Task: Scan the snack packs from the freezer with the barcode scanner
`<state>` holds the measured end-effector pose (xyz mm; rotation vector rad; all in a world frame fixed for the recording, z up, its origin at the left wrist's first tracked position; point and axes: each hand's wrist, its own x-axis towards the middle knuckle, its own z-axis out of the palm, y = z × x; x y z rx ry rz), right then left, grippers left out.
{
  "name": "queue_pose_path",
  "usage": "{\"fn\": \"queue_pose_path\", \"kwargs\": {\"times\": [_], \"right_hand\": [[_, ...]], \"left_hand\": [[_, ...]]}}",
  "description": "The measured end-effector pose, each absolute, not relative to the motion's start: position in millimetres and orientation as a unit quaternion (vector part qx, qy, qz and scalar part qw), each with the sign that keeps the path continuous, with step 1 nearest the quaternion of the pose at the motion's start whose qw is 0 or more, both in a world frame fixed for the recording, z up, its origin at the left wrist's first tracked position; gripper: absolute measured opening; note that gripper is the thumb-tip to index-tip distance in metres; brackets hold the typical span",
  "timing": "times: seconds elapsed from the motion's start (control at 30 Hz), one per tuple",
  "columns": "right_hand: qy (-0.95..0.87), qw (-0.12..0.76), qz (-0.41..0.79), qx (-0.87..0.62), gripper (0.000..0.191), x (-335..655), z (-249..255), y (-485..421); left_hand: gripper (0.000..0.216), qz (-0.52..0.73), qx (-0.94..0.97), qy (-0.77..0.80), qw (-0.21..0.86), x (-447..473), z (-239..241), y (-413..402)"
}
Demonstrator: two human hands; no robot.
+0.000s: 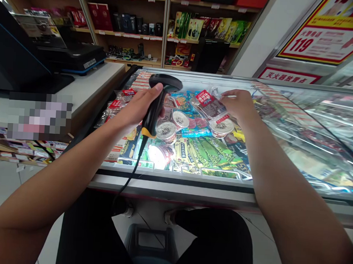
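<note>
In my left hand (145, 106) is a black barcode scanner (155, 107) with a yellow-orange base, held upright above the chest freezer (179, 186). Its cord hangs down toward my legs. My right hand (236, 105) pinches the edge of a clear package (210, 106) with dark contents and a red label, tilted over the frozen goods. Round lidded cups (166, 131) lie beneath and between the hands. Green ice-pop packets (213, 151) and a blue packet (197, 127) lie around them. More red-labelled clear packages (118, 104) sit at the freezer's left side.
A sliding glass lid (310, 136) covers the freezer's right part. On the left stands a counter (87, 78) with a black scale (76, 56) and a monitor (16, 54). Stocked shelves (134, 36) line the back. A stool (152, 242) is beneath me.
</note>
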<state>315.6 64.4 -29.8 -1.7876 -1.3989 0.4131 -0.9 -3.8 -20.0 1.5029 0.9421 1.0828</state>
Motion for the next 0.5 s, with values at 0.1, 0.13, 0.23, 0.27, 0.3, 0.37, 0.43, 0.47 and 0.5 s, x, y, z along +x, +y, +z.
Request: {"fn": "queue_pose_path", "kwargs": {"times": [0.1,0.13,0.23,0.27,0.3,0.37,0.43,0.47,0.5], "right_hand": [[-0.6,0.315,0.014,-0.736,0.042,324,-40,69],[-0.625,0.301,-0.02,-0.72,0.047,319,-43,68],[-0.741,0.289,-0.034,-0.606,0.049,286,-53,59],[-0.779,0.275,-0.017,-0.564,0.052,271,-56,56],[-0.804,0.261,-0.008,-0.535,0.056,256,-59,53],[-0.837,0.226,-0.019,-0.498,0.061,229,-66,48],[-0.84,0.206,-0.048,-0.5,0.062,209,-73,48],[-0.838,0.201,-0.063,-0.503,0.061,202,-75,49],[-0.836,0.2,-0.075,-0.506,0.059,197,-78,50]], "left_hand": [[0.056,0.493,0.582,0.42,0.492,-2,-15,1],[0.056,0.501,0.575,0.421,0.491,-2,-14,1],[0.058,0.507,0.568,0.423,0.491,1,-10,-2],[0.059,0.504,0.567,0.425,0.494,2,-10,-3],[0.059,0.501,0.565,0.428,0.496,3,-11,-4],[0.059,0.497,0.565,0.429,0.5,5,-12,-5],[0.059,0.495,0.568,0.425,0.502,5,-15,-4],[0.059,0.494,0.57,0.423,0.503,5,-16,-3],[0.06,0.492,0.571,0.42,0.506,5,-17,-3]]}}
